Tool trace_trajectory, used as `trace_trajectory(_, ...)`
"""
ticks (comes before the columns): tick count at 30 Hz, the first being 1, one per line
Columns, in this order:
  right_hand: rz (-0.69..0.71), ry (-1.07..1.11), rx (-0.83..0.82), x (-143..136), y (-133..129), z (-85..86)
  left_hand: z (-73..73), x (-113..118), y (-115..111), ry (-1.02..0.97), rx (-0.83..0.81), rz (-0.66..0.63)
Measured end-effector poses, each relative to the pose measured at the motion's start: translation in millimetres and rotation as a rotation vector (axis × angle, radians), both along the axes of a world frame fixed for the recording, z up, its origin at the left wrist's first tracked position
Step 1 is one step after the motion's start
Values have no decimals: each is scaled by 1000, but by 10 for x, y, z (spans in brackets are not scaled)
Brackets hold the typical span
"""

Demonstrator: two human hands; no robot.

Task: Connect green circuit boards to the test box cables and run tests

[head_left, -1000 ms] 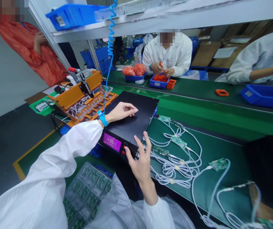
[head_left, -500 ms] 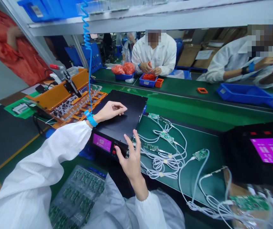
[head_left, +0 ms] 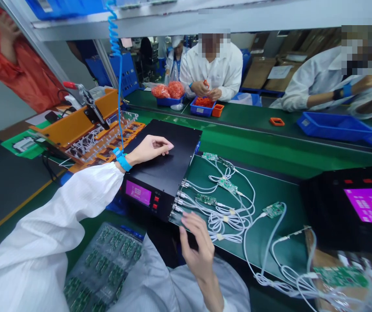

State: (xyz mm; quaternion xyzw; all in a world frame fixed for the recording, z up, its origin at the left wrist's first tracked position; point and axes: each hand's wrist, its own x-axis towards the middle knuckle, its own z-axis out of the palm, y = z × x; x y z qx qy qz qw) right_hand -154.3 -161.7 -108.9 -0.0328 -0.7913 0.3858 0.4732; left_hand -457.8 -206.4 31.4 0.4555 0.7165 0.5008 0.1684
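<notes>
Tending black box (head_left: 177, 157), I judge: left hand (head_left: 151, 148) curled over it, right hand (head_left: 199, 246) spread, five o'clock; cables (head_left: 219, 223) call for pinching.

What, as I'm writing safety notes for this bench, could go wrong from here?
The right hand is near looped white cables; a finger might snag one and drag an attached circuit board. The blue cord runs to a wristband at the left hand, passing near the orange fixture in this view, so it could perhaps catch there.
</notes>
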Motion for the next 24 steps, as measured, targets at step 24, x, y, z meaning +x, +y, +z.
trace_trajectory(24, -523, -313, 51, 1080, 751, -238, 167, 108, 270, 143, -370, 173)
